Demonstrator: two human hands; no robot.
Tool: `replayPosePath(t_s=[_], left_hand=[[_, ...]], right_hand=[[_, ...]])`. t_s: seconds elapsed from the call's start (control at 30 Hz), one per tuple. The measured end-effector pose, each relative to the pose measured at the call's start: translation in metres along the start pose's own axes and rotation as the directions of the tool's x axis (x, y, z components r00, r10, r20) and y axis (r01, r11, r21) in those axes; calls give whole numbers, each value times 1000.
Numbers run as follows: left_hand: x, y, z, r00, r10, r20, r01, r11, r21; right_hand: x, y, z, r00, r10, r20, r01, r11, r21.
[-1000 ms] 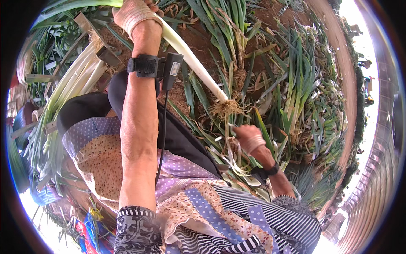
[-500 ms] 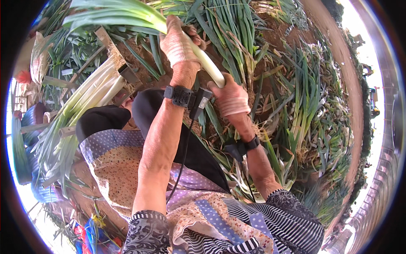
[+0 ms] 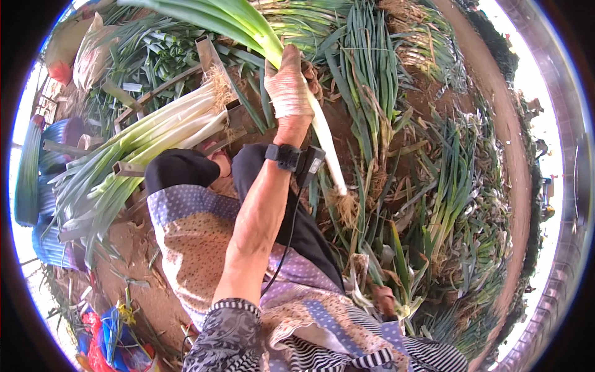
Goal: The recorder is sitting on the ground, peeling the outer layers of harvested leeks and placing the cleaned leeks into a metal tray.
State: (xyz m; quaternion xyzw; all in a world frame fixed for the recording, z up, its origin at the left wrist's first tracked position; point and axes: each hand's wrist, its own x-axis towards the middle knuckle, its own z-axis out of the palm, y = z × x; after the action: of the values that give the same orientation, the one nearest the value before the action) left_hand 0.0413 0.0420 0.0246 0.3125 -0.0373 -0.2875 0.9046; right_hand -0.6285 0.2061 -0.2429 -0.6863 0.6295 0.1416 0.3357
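My left hand (image 3: 291, 84), in a striped work glove, is closed round the shaft of a large green onion (image 3: 323, 141). The green leaves fan out beyond the hand toward the far left. Its white end slants down to a tuft of roots, clear of the pile beneath. Low on the right, near my apron, part of my right hand (image 3: 382, 301) shows among leaves. Its fingers are hidden or smeared. A pale, ragged strip of leaf (image 3: 359, 268) is just beside it. A bundle of green onions (image 3: 176, 118) rests on a metal rack (image 3: 214, 68) to the left of my knee.
Tied green onions (image 3: 372, 68) lie ahead. Loose leaves and trimmings (image 3: 477, 204) cover the ground at right, bordered by a dirt strip (image 3: 514, 155). Blue ribbed bundles (image 3: 56, 211) stand far left. Coloured plastic bags (image 3: 111, 338) lie at lower left.
My right hand has left the onion's lower end and dropped back toward my right side. The onion's roots now show. My left hand has shifted right in the picture, still gripping the onion.
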Motion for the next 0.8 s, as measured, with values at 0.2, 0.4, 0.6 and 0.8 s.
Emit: replayPosePath(t_s=[0.2, 0.4, 0.6, 0.8], left_hand=[[-4, 17, -21, 983, 150, -105, -147, 988, 40], [8, 99, -21, 925, 377, 55, -381, 913, 148], [5, 286, -83, 819, 549, -169, -538, 836, 108], [23, 350, -204, 708, 504, -494, -532, 841, 96]], right_hand=[[0, -129, -72, 963, 206, -171, -220, 973, -66], [-1, -215, -79, 948, 158, -276, -231, 938, -257], [9, -222, -64, 991, 84, -100, -117, 907, -404], [9, -245, -70, 999, 45, 10, -35, 881, -472]])
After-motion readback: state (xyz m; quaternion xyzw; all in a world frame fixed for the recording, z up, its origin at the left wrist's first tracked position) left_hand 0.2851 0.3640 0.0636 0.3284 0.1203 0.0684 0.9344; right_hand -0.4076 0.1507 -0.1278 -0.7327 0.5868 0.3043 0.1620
